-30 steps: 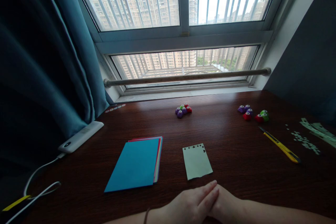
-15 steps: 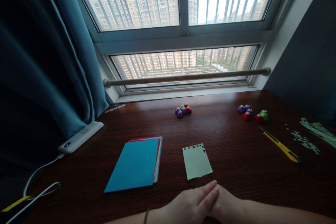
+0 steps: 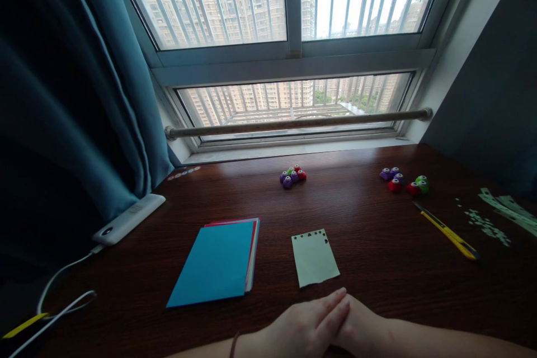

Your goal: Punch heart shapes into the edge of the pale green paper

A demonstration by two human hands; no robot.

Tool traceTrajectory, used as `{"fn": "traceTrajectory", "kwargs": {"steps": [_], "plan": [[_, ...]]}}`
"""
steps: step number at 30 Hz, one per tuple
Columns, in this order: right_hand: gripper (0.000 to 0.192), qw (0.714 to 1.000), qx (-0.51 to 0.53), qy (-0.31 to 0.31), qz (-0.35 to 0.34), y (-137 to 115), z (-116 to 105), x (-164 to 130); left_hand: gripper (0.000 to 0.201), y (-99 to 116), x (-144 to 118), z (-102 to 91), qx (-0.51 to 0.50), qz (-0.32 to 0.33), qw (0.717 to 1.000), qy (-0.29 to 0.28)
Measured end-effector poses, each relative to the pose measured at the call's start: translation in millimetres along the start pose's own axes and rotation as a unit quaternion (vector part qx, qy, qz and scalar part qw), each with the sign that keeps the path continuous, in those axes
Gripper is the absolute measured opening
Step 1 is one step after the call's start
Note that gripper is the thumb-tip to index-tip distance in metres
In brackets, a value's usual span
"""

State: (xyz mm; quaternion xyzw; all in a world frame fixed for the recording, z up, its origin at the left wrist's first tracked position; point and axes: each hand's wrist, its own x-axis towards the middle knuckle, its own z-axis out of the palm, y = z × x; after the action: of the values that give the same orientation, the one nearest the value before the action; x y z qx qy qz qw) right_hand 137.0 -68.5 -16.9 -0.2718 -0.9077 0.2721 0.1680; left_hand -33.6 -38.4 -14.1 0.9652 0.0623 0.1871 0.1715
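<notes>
A dark wooden counter (image 3: 377, 246) ran under a barred window. The left hand (image 3: 306, 327) lay flat over the right hand (image 3: 363, 330), both empty. At their twelve o'clock, just beyond the fingertips, lay a pale green paper slip (image 3: 314, 260); it looked light and flimsy, best pinched at an edge.

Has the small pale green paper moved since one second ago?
No. The pale green paper keeps its place beside the blue paper stack.

Bare forearms, thin dark band on left wrist (image 3: 234, 344)
</notes>
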Motion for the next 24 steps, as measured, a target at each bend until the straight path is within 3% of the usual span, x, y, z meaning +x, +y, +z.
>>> {"fn": "traceTrajectory", "kwargs": {"steps": [24], "plan": [[0.021,1.0,0.002,0.0,0.004,-2.6,-3.4,-0.5,0.085,0.7,-0.2,1.0,-0.017,-0.001,1.0,0.0]]}}
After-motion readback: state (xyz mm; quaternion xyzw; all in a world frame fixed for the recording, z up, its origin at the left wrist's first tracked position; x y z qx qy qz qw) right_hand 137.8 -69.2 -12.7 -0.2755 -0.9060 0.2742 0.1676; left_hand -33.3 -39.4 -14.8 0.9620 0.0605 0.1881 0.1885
